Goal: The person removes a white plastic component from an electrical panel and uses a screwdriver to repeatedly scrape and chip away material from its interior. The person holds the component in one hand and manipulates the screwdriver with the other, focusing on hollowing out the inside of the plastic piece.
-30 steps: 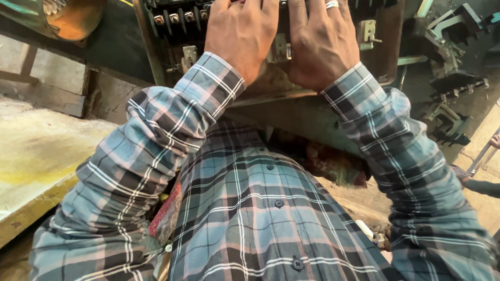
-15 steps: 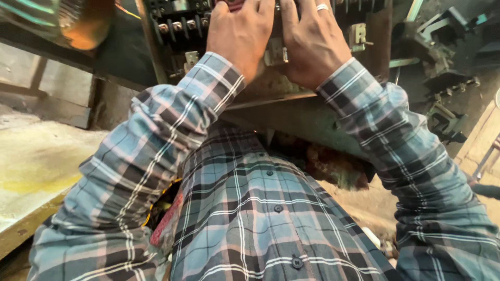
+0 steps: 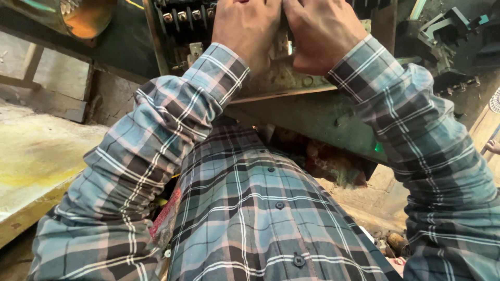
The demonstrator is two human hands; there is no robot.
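Hands: L [image 3: 247, 32] + R [image 3: 322, 32] side by side on greasy machine [image 3: 312, 112]; funnel [image 3: 86, 15] upper-left.

The grimy metal machine [image 3: 291, 88] is sitting in front of the plaid shirt [image 3: 260, 218], its flat worn ledge tilting down toward the right. A row of dark bolted parts [image 3: 182, 18] is running along its top, above the shirt, under both hands.
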